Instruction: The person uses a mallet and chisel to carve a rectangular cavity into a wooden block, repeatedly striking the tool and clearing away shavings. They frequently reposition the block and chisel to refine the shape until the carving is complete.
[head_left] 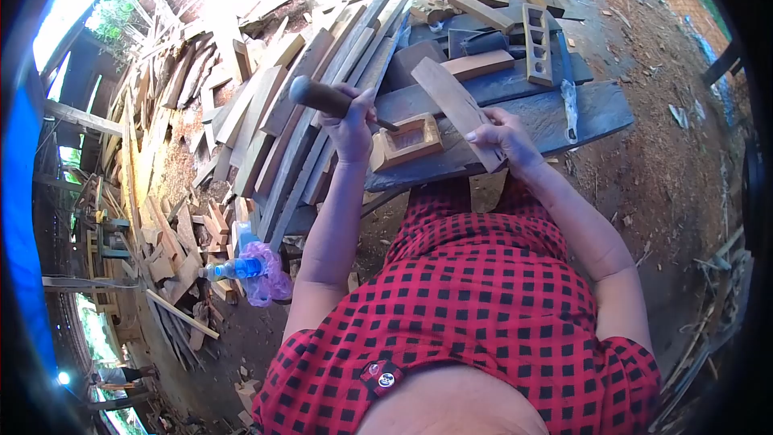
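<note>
My left hand is closed around the brown wooden handle of a chisel, with its grey butt end pointing up and left. The chisel's blade slants down toward a wooden block with a rectangular recess cut in it; whether it touches cannot be told. The block rests on a dark workbench plank. In my right hand is a flat wooden board, tilted above the bench just right of the block, its lower end between thumb and fingers.
Behind the block lie a light wooden piece with several square openings and more wood offcuts. Long planks are heaped on the left. A blue-tinted plastic bottle and a pink plastic bag are at lower left.
</note>
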The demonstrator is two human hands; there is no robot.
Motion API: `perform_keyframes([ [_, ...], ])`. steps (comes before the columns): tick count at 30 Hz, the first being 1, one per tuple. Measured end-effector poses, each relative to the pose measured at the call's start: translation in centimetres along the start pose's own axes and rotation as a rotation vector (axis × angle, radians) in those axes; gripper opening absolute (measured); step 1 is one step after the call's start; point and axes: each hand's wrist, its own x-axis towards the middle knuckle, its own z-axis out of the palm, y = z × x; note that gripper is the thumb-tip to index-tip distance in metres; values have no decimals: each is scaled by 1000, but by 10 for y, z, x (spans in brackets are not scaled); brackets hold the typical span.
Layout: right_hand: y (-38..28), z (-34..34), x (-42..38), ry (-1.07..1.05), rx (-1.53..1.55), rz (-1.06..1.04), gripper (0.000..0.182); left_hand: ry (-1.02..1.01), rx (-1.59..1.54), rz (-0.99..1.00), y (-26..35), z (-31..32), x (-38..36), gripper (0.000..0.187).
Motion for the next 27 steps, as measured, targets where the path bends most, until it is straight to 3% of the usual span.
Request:
perform_keyframes([
  [2, -4, -3, -3, 12, 30, -10, 74, -110, 100, 29, 3, 6, -3, 18],
  [14, -62, -4, -17, 21, -33, -263, 80, -177, 319, 11, -9, 7, -9, 16],
  [25, -196, 25, -57, -6, -207, -682, 78, -154, 322, -54, -14, 6, -2, 17],
  [27, -219, 43, -75, -149, 179, -713, 71, -157, 332, -44, -17, 8, -1, 17],
])
